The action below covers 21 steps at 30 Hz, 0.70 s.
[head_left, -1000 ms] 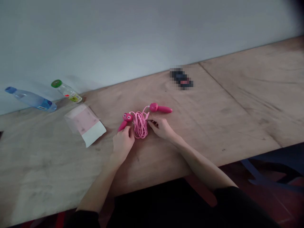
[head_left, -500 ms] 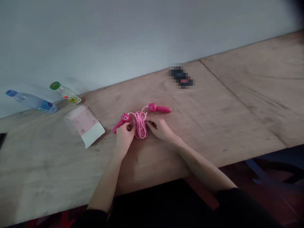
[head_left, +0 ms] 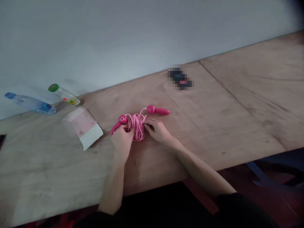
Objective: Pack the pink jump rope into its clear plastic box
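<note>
A pink skipping rope lies bundled in loops on the wooden table. Its left handle, topped by a round animal head with eyes, points down toward the left. The right handle lies behind the bundle, pointing right. At the bundle's left edge, my left hand has thumb and fingers closed on the cord, with part of the left handle hidden behind it. My right hand pinches the cord at the right edge of the loops.
Left of the rope lies a pink and white packet with a clear sleeve. A blue-capped bottle and a green-capped bottle lie near the wall. A blurred-out dark object is at the back. The table's front edge runs close to my body.
My left hand has turned slightly and shifted left at the bundle's edge, and the left handle has shifted a little with it. My right hand keeps its pinch. The view has moved slightly.
</note>
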{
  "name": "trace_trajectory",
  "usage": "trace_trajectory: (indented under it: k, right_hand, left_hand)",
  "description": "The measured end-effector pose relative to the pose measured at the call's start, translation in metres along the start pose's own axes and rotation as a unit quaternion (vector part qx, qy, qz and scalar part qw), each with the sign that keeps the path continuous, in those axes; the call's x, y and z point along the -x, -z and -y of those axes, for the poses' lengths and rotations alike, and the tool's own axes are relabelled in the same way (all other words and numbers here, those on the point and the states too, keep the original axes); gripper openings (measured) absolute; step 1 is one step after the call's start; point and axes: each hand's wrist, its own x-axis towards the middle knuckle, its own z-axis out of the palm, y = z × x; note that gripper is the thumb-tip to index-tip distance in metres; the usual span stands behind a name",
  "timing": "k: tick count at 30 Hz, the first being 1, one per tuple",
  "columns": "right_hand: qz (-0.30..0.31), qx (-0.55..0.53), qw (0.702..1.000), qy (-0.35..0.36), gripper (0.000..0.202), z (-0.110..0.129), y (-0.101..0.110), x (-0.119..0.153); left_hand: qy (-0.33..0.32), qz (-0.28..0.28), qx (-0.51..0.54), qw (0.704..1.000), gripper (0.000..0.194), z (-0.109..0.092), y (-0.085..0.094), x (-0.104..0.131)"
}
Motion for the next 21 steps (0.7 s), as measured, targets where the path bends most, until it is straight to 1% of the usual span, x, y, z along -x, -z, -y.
trace_trajectory:
  k: [3,6,9,11,13,14,16,19,21]
  right_hand:
    - [0.006,0.018,1.000,-0.011,0.024,0.000,-0.001,0.001]
    - [0.015,0.033,0.999,-0.018,0.025,0.000,-0.002,0.002]
    - [0.019,0.030,0.999,-0.013,0.029,-0.001,-0.003,0.002]
    - [0.020,0.029,0.999,-0.016,0.031,-0.001,-0.003,0.002]
    - [0.021,0.032,0.999,-0.022,0.031,-0.001,-0.003,0.002]
    - [0.020,0.033,0.999,-0.024,0.031,-0.002,-0.004,0.002]
    - [0.019,0.040,0.999,-0.024,0.030,-0.003,-0.004,0.002]
    - [0.019,0.053,0.998,-0.027,0.028,-0.004,-0.005,0.003]
    - [0.019,0.056,0.998,-0.031,0.026,-0.004,-0.005,0.003]
  left_hand:
    - [-0.011,-0.049,0.045,0.998,0.006,0.000,-0.001,0.006]
    - [-0.046,-0.067,0.074,0.994,0.009,0.002,-0.004,0.013]
    - [-0.097,-0.049,0.084,0.990,0.010,0.003,-0.006,0.014]
    - [-0.133,-0.038,0.078,0.987,0.009,0.004,-0.004,0.012]
    - [-0.155,-0.033,0.079,0.984,0.009,0.005,0.001,0.009]
    - [-0.155,-0.027,0.091,0.983,0.010,0.006,0.003,0.008]
    - [-0.134,-0.008,0.133,0.982,0.013,0.007,0.008,0.005]
    - [-0.100,0.022,0.188,0.977,0.018,0.012,0.008,0.003]
    - [-0.114,0.032,0.176,0.977,0.018,0.017,0.003,0.003]
